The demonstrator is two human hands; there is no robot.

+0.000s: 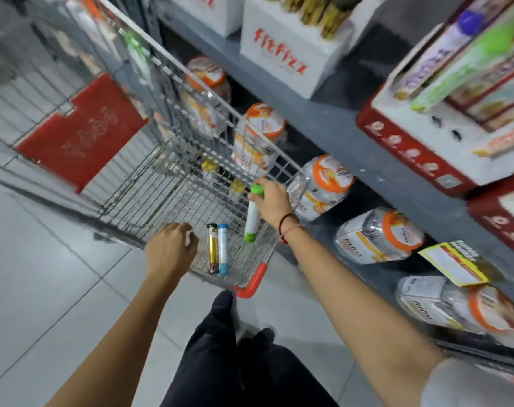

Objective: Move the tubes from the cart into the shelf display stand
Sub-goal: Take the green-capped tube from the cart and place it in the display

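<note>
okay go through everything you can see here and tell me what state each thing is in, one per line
Right hand: closed on the green-capped tube, over the cart.
Green-capped tube: held, roughly upright, cap on.
Left hand: fisted around something white, hard to identify.
Gold tube: lying in the cart, untouched.
Blue-capped tube: lying beside the gold tube, touching it.
Cart: parked against the shelf.
White display stand: on the shelf, holding gold tubes.

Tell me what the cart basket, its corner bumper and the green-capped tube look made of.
Cart basket: bare metal wire, silvery grid with dull shine. Corner bumper: red moulded plastic, smooth, slightly glossy. Green-capped tube, held in the right hand: likely plastic, a smooth white body with opaque green ends; blur leaves it open.
</note>
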